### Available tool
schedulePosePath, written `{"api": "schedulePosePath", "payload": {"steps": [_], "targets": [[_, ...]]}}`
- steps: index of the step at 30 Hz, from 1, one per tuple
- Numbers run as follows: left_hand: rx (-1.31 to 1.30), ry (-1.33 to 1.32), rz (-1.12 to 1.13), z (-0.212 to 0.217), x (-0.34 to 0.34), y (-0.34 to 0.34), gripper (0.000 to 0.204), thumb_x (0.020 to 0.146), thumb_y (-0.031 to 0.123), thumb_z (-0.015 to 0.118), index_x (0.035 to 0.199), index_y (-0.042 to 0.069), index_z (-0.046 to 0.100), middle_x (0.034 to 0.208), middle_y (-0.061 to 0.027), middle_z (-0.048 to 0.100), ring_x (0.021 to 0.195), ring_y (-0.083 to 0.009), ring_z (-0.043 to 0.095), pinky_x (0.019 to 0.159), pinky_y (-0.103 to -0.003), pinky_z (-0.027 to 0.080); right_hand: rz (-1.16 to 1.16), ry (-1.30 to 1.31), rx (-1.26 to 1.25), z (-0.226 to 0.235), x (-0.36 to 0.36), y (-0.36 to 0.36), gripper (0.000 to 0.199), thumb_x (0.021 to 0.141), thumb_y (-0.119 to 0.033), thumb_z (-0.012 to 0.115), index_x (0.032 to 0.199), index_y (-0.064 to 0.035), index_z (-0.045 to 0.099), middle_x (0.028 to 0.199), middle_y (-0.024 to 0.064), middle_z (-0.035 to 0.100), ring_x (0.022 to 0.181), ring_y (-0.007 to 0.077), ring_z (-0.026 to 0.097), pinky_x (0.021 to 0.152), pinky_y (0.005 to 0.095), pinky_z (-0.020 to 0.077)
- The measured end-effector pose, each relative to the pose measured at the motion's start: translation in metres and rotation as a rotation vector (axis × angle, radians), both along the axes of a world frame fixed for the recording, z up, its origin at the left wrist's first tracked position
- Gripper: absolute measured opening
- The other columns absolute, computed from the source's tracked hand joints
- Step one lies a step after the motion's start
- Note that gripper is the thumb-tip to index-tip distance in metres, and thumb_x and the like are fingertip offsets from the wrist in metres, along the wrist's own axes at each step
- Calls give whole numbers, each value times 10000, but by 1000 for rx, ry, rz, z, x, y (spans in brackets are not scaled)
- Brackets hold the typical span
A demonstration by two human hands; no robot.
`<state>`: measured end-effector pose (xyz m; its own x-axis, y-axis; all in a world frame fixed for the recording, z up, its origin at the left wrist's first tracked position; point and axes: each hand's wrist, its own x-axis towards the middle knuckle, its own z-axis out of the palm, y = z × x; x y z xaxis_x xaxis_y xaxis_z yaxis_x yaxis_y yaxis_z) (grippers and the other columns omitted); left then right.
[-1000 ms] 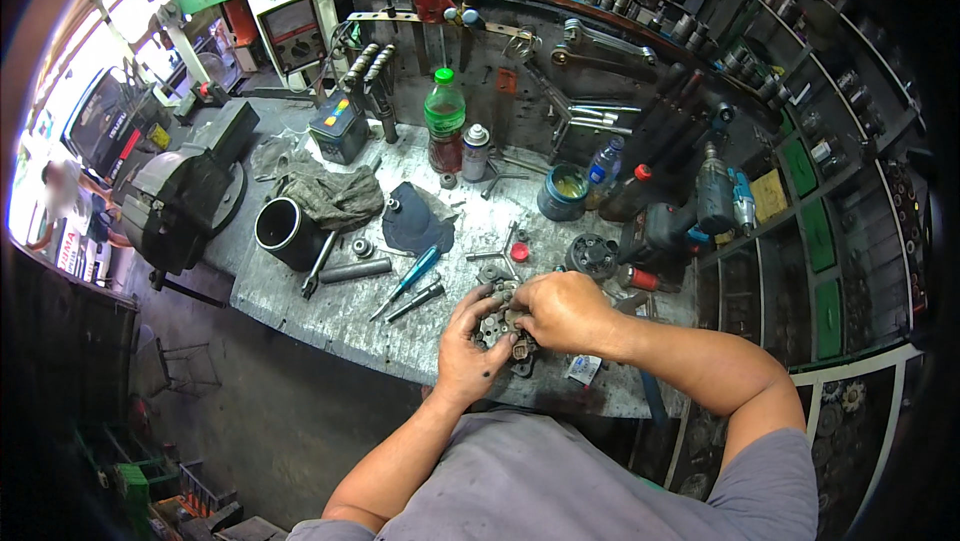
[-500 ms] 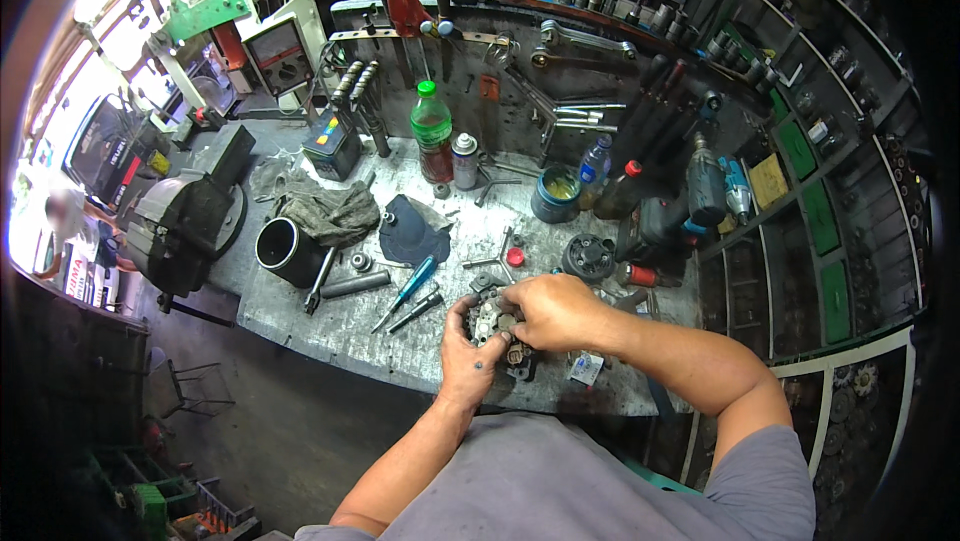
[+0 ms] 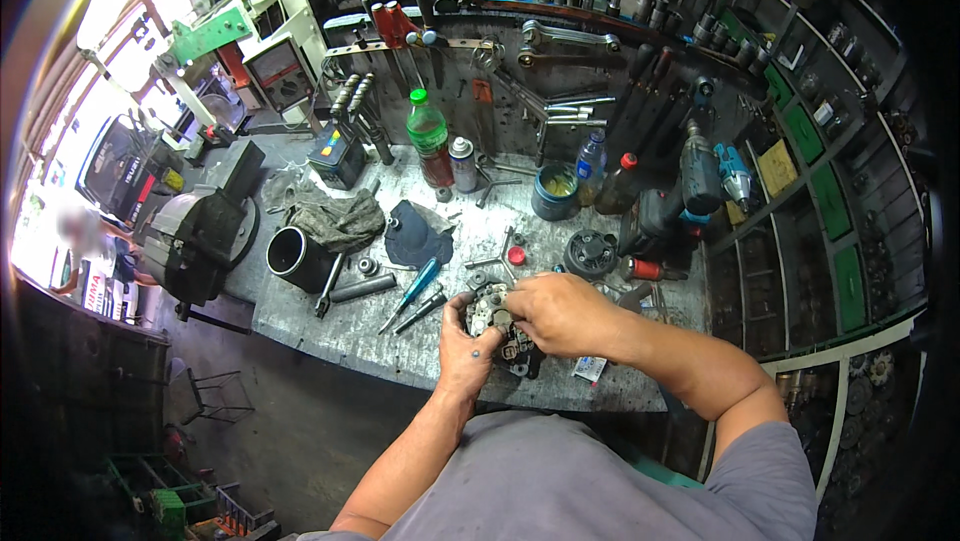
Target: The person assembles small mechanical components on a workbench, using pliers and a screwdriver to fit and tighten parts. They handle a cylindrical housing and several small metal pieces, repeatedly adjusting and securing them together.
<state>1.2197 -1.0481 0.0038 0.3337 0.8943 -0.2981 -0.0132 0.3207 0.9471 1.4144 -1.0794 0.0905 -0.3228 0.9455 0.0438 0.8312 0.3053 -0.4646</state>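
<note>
At the near edge of the bench sits a metal alternator part (image 3: 510,349), grey and dark with a round, uneven body. My left hand (image 3: 465,349) is wrapped round its left side, thumb lying across the top. My right hand (image 3: 562,313) is closed, its fingers curled down against the upper right of the part; whatever lies under those fingertips is hidden. Left of the hands lie a blue-handled screwdriver (image 3: 414,291) and a dark socket tool (image 3: 421,311). Beyond my right hand rests a dark round housing (image 3: 590,255). A small white packet (image 3: 590,369) is beside my right forearm.
A bench vise (image 3: 195,231) stands at the left, near a black cylinder (image 3: 297,255) and a rag (image 3: 340,218). Farther back are a green-capped bottle (image 3: 428,141), a spray can (image 3: 462,165) and a blue tin (image 3: 555,193). A power drill (image 3: 697,171) hangs at the right.
The whole view has shifted slightly. Both hands stay at the alternator part; my right fingers have curled in a little more, and the part looks slightly turned.
</note>
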Motion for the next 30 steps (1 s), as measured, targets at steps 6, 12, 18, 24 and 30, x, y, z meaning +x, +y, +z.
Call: {"api": "schedulePosePath", "payload": {"steps": [6,12,18,24,30], "targets": [[-49,-31,38,-3,4,-1,731,876,32,728,1554,-23,462,1507,-219,582,1289,-260,639,1048,-373,580,-185,117,87,33,3,-11,124,930,-136,742,965,-29,690,970,205,745,934,442,744,845,556,597],[-67,-82,8,-9,-2,-1,782,854,18,759,1573,-19,454,1506,-205,570,1340,-263,604,1104,-369,544,-127,282,-58,20,30,-19,514,900,-95,753,1409,-49,701,939,209,755,889,429,759,819,503,605],[209,21,-117,-24,-12,3,720,909,26,772,1584,11,524,1669,-217,432,1382,-320,619,1070,-428,583,5,248,-85,-53,15,-44,663,886,-43,702,1544,-99,645,1087,225,769,1048,437,750,950,528,607],[432,167,-116,-24,-13,-3,374,937,50,764,1301,-29,787,1714,-255,439,1519,-381,536,1174,-447,524,14,146,-66,-63,21,-44,671,892,-83,745,1555,-125,644,1009,181,743,1015,408,745,915,514,611],[444,170,-87,-25,-14,-1,351,885,87,809,1232,48,842,1684,-297,472,1530,-450,523,1264,-503,436,-38,278,239,-69,29,-53,681,909,-52,759,1575,-94,622,948,149,726,905,363,742,828,491,608]]}}
